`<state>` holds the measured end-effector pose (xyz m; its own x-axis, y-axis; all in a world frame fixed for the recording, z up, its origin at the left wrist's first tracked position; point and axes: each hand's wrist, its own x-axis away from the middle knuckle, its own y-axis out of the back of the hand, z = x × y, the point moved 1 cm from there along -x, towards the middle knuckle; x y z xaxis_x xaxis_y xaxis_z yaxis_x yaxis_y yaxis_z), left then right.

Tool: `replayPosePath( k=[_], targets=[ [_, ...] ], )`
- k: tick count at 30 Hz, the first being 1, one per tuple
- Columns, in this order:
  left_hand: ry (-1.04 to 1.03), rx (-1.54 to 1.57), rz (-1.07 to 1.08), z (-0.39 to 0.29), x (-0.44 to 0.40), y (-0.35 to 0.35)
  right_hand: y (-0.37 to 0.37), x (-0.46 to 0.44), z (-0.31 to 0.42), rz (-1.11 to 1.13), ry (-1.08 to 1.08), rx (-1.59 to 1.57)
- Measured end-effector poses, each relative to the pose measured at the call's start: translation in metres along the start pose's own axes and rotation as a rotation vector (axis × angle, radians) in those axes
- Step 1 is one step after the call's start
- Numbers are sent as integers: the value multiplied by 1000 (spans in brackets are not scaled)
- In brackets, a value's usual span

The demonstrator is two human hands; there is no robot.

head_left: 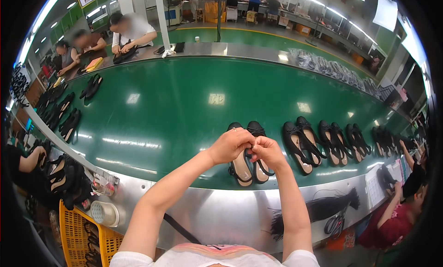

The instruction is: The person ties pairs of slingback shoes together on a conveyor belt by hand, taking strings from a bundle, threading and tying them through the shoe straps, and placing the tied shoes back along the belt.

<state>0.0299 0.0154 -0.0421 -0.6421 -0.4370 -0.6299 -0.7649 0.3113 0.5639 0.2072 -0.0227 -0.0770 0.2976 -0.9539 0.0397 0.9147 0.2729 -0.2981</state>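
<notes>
My left hand (230,145) and my right hand (268,151) meet at the fingertips, both closed in a pinch. What they pinch, if anything, is too small to make out. Right beneath them a pair of black slingback flats lies on the green belt: a left shoe (240,169) and a right shoe (261,170), with beige insoles and toes pointing away from me. My hands hide the middle of the pair. Another pair of black flats (295,149) lies just to the right.
More shoe pairs (333,145) line the green belt (175,105) rightward. Black cords (318,209) lie on the metal ledge, with a white cup (102,212) and yellow basket (74,230) at left. Co-workers sit at left, right and across; bagged shoes (332,68) line the far ledge.
</notes>
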Motion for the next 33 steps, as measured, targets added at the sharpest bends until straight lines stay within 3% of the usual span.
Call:
replayPosePath(
  k=[4, 6, 7, 8, 10, 12, 14, 15, 18, 20, 22, 24, 25, 26, 28, 29, 30, 33],
  targets=[
    [6, -168, -74, -1, 8, -5, -11, 3, 2, -83, -2, -88],
    [447, 229, -2, 9, 14, -10, -12, 4, 2, -128, 141, 118],
    [671, 632, 25, 9, 15, -8, -16, 6, 5, -193, 228, 140],
    [672, 635, 18, 12, 16, -11, -20, 6, 5, -189, 224, 144],
    [851, 1285, -54, 16, 16, -18, -28, 4, 6, -378, 367, 234],
    [864, 1356, -124, 12, 14, -24, -33, 4, 6, -428, 411, 262],
    [960, 1234, -194, 4, 12, -27, -30, 4, 2, -446, 553, 281],
    [963, 1240, -198, 3, 12, -28, -29, 7, 3, -473, 480, 294],
    [787, 828, -250, -1, 7, -33, -26, 10, 3, -537, 405, 162],
    [567, 675, -160, 8, 9, -48, -24, 13, 6, -507, 372, 111],
    [361, 327, 107, 10, 5, -50, -20, 13, 11, -402, 443, -108],
    [379, 62, 216, 9, 2, -49, -8, 22, 34, -350, 540, -269],
    [242, 116, 28, 11, 0, -51, 1, 25, 44, -355, 581, -201],
    [272, 60, -47, 16, -3, -52, 6, 22, 50, -457, 480, -90],
    [312, -365, -223, 22, 0, -53, 22, 15, 46, -605, 284, 197],
    [468, -404, -191, 38, 6, -58, 30, 12, 39, -659, 202, 533],
    [606, -436, -128, 51, 15, -66, 51, 4, 12, -643, 253, 818],
    [937, -407, 94, 70, 35, -86, 37, -1, -28, -523, -59, 1229]
  ],
)
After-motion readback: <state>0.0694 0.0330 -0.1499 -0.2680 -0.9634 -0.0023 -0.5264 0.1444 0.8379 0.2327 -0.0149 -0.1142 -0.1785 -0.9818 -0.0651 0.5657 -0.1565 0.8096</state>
